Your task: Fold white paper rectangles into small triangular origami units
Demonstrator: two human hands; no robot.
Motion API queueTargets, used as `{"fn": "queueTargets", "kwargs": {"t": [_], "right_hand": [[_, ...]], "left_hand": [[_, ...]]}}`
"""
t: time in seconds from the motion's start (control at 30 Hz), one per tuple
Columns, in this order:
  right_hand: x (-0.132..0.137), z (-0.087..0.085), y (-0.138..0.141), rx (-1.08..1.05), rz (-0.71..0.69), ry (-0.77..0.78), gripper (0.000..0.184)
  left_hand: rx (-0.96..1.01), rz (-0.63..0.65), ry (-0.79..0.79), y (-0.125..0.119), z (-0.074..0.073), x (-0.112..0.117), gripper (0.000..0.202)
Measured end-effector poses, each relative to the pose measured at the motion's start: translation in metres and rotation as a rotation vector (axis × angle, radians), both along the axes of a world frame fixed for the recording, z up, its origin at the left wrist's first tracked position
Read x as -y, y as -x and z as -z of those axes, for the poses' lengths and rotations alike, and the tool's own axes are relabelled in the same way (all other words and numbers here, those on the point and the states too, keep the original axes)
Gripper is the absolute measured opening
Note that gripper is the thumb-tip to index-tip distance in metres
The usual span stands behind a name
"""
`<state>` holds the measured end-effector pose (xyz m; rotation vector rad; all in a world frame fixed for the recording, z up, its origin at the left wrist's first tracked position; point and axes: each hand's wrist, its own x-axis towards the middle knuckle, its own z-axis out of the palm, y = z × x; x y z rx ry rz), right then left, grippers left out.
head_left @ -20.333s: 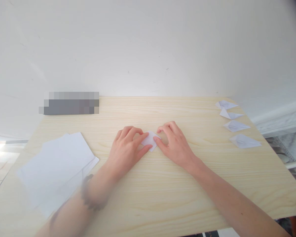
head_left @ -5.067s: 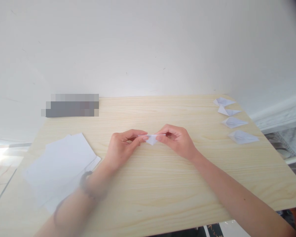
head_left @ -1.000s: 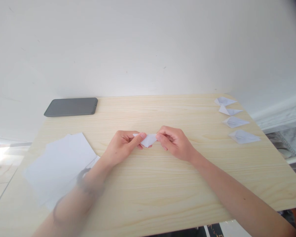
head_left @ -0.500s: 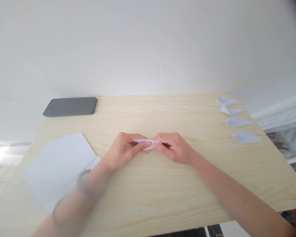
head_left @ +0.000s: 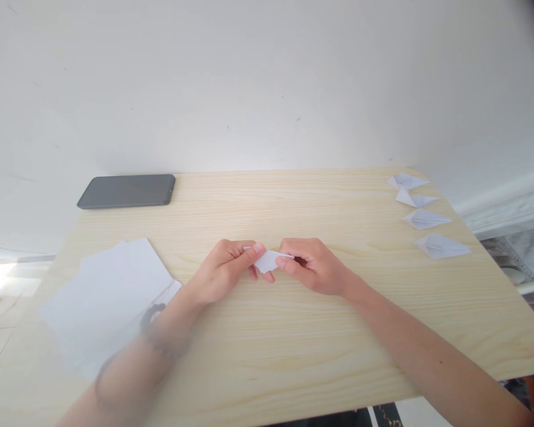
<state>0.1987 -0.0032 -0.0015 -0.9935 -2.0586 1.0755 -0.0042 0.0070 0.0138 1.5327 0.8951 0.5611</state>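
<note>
Down past the near edge of a pale wooden table (head_left: 293, 344), a dark surface (head_left: 333, 418) shows, too cut off to name. To the left, a dark bracelet (head_left: 153, 323) circles one wrist, its outline hazy. Beyond it, white sheets (head_left: 115, 284) lie loosely stacked and askew toward the left edge, their lower part blurred. Midway between the left and right edges is a small folded paper (head_left: 267, 261), held from both ends, seemingly just above the tabletop. The left hand (head_left: 225, 270) grips one end, thumb on top and fingers beneath; the right hand (head_left: 318, 267) pinches the other tip narrowly between thumb and bent forefinger. With both pinching it, an uneven pull could tear or crumple the paper, and a slipping thumb could let layers spring apart or set a crease off line. Along the right edge, four folded pieces (head_left: 442, 246) run in a row to the far right corner, the two farthest touching or nearly so; likely very light, they could be knocked off by a sweeping arm or a draught. A phone (head_left: 127, 191) lies flat in the far left corner, before a white wall (head_left: 249, 77).
</note>
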Motion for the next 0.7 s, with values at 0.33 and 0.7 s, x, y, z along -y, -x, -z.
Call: {"fn": "queueTargets", "kwargs": {"t": [0.33,0.7], "right_hand": [[0.0006,-0.0008,-0.0025,-0.038,0.028,0.014,0.025],[-0.0004,-0.0027,0.0001,-0.016,0.074,-0.028,0.027]], "left_hand": [[-0.022,0.003,-0.064,0.0025,0.0026,-0.0023,0.039],[0.009,-0.055,-0.018,-0.0006,0.004,-0.0009,0.025]]}}
